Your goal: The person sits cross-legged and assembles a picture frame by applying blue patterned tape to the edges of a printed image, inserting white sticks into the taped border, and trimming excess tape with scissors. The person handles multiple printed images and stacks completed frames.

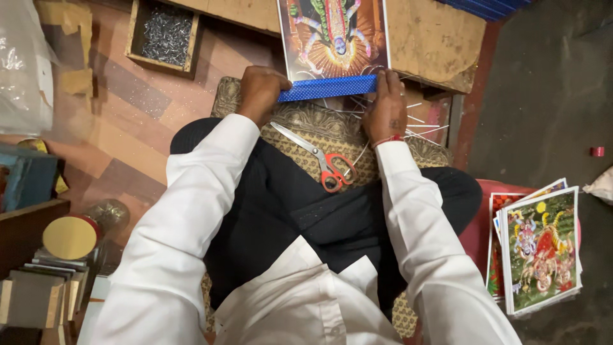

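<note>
Your left hand [260, 91] and right hand [385, 105] each grip one end of the blue strip [328, 88] against the bottom edge of the picture [332, 35]; it looks thin, light and bendy, so hold both ends.

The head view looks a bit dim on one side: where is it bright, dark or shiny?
Head view: brightest on the white sleeves; glare streaks the glossy print above the blue strip; the floor at right lies dim; the scissors look sharp.
</note>
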### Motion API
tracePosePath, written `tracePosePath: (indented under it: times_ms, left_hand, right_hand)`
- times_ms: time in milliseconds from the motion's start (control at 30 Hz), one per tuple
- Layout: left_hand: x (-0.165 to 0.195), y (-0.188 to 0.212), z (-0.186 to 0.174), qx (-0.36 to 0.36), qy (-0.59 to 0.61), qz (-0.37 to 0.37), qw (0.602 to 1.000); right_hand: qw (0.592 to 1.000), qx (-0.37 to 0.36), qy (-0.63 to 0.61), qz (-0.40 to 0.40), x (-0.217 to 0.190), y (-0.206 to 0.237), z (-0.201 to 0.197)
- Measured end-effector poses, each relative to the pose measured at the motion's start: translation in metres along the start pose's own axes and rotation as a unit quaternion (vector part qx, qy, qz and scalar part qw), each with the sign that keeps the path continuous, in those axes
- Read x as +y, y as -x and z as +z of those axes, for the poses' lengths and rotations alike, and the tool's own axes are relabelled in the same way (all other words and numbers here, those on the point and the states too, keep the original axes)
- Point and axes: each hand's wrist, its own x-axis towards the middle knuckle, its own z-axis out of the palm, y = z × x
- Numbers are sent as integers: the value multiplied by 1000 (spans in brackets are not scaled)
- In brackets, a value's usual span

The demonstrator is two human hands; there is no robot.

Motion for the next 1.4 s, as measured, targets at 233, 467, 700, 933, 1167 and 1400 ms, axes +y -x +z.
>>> tracePosePath:
  times_ms: [233, 467, 700, 933, 1167, 1400]
  left_hand:
    - [7, 12, 4, 99, -255, 246, 930]
    - [35, 50, 6, 40, -280, 245, 927]
    - [32, 34, -2, 25, -217, 247, 944]
    - [28, 20, 2, 12, -195, 213, 957]
    - [20, 21, -1, 7, -169, 213, 962]
    - [22, 11, -5, -17, -120, 143, 982]
  right_hand:
    - [997, 42, -61, 27, 19, -1, 10]
    - [987, 63, -116, 95, 43, -24, 7]
    - [975, 68, -6, 212, 98, -110, -8]
    - [963, 74, 15, 260, 114, -134, 22]
    - [983, 100, -53, 148, 97, -127, 11]
    - [937, 47, -345, -18, -49, 1, -49]
